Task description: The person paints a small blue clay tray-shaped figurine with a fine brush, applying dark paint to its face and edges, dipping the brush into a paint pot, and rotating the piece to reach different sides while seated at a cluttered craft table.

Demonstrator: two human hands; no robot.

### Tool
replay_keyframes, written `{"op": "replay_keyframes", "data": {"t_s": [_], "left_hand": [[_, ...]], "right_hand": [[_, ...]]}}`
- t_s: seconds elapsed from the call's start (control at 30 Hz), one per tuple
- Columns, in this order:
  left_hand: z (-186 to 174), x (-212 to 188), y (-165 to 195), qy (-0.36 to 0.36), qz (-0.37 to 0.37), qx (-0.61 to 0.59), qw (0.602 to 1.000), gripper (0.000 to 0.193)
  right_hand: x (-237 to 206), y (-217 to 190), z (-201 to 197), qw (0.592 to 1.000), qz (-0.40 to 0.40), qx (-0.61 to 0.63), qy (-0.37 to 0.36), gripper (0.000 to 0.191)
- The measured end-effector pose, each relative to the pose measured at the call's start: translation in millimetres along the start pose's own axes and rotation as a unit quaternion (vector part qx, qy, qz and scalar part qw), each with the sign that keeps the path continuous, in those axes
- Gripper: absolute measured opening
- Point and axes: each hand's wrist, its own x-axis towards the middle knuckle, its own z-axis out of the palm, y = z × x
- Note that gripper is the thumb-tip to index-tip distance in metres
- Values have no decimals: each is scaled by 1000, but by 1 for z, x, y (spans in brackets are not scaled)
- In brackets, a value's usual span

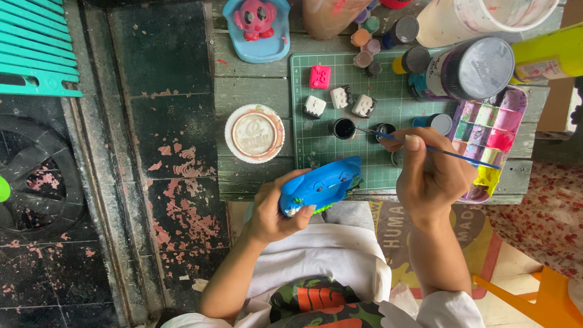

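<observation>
Left hand closed around a blue painted figure at the near edge of the green cutting mat; right hand pinching a thin brush whose tip meets the small black paint pot on the mat, where a loaded tip could plausibly drip or smudge the figure.

Weathered grey plank tabletop noted. A green cutting mat is laid on it, a round white lidded tub just left of the mat, a blue dish at the far edge, a paint palette at right.
</observation>
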Motion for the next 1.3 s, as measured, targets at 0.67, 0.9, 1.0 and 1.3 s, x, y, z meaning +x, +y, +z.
{"op": "replay_keyframes", "data": {"t_s": [0.67, 0.9, 1.0, 1.3], "left_hand": [[-1, 0, 2, 0, -2, 1, 1000, 52], [0, -1, 3, 4, -7, 3, 1000, 52], [-1, -1, 1, 4, -4, 2, 1000, 52], [2, -4, -1, 1, -9, 12, 1000, 51]], "right_hand": [[-2, 2, -1, 1000, -16, -7, 11, 24], [-11, 9, -6, 988, 74, 110, 85, 35], [-11, 19, -14, 934, 120, 313, 121, 40], [-22, 35, -28, 920, 132, 360, 84, 36]]}}
